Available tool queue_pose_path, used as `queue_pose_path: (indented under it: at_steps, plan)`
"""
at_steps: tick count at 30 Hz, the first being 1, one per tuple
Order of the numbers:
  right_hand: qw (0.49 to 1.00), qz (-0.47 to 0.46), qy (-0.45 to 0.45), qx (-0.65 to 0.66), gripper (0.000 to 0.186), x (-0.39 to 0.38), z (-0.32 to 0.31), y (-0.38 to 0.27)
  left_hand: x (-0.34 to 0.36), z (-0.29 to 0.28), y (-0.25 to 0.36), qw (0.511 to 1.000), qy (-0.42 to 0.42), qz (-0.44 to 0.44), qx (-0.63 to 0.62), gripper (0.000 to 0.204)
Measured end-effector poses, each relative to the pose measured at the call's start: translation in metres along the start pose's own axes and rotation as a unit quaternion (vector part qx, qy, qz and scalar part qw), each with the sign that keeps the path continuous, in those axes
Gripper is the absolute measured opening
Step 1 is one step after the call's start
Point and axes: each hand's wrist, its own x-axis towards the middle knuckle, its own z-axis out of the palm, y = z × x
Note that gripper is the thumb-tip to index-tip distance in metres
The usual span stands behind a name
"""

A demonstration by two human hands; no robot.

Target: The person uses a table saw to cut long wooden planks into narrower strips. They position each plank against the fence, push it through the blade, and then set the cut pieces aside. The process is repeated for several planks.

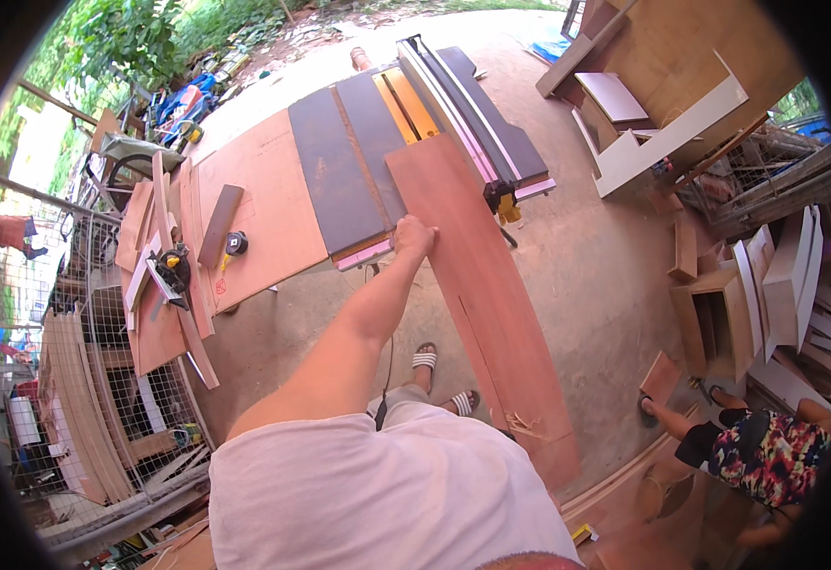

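Observation:
A long reddish-brown plywood board (pixel 472 266) lies with its far end on the table saw (pixel 344 157) and stretches back along my right side. Its far right edge is close to the saw's rip fence (pixel 458 123). My left hand (pixel 415 236) is closed on the board's left edge, near the front of the saw table. A dark split line and some splintered wood show on the board's nearer part. The saw blade cannot be made out. My right hand is out of view.
Left of the saw, a plywood sheet (pixel 258 190) carries a tape measure (pixel 235 243), a dark wood strip (pixel 219 225) and a circular saw (pixel 170 271). Cabinet parts (pixel 719 313) pile up at right. Another person (pixel 767 451) is at lower right. A cord hangs by my legs.

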Motion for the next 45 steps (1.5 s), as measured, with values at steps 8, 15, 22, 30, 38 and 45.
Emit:
queue_pose_path:
  at_steps: [8, 15, 22, 30, 38, 45]
  plan:
    - [0.998, -0.006, 0.055, -0.020, 0.011, 0.004, 0.033, 0.002, 0.028, -0.012, 0.011, 1.000, 0.012, -0.020, 0.002, 0.061]
    - [1.000, -0.024, 0.015, -0.010, 0.010, -0.020, 0.075, -0.018, 0.065, -0.017, 0.008, 0.999, 0.027, -0.022, -0.021, 0.057]
    - [0.995, -0.042, 0.059, -0.073, 0.007, -0.017, 0.077, -0.012, 0.071, -0.014, 0.012, 0.998, 0.051, 0.016, 0.014, 0.047]
    - [0.990, -0.031, 0.080, -0.113, 0.004, -0.066, 0.140, -0.055, 0.082, -0.027, 0.013, 0.998, 0.064, 0.023, -0.012, 0.048]
    - [0.980, -0.063, 0.112, -0.150, 0.005, -0.068, 0.170, -0.063, 0.109, -0.040, 0.013, 0.997, 0.070, 0.023, -0.008, 0.042]
    - [0.980, -0.033, 0.151, -0.128, 0.007, -0.087, 0.210, -0.046, 0.147, -0.032, 0.050, 0.998, 0.051, 0.045, -0.001, 0.041]
